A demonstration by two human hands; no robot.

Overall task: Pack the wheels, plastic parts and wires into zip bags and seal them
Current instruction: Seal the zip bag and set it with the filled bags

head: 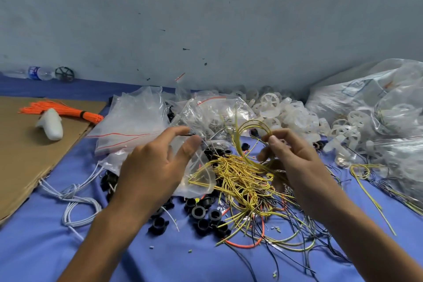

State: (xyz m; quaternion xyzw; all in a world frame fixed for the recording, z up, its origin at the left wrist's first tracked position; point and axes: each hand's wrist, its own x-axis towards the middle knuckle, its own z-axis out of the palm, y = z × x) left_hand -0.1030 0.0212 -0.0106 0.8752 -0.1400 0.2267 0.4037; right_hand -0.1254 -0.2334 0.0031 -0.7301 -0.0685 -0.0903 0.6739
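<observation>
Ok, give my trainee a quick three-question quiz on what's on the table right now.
1. True or false: the right hand pinches a loop of yellow wires.
2. The orange wire bundle lies mostly on: A the cardboard, B the blue cloth, C a zip bag.
3. What sits beside the water bottle at the far wall?
Key: 1 true; 2 A; 3 a black wheel.

Zip bags (132,121) left of wires (242,181), wheels (286,112) behind; cardboard (27,155) far left
</observation>
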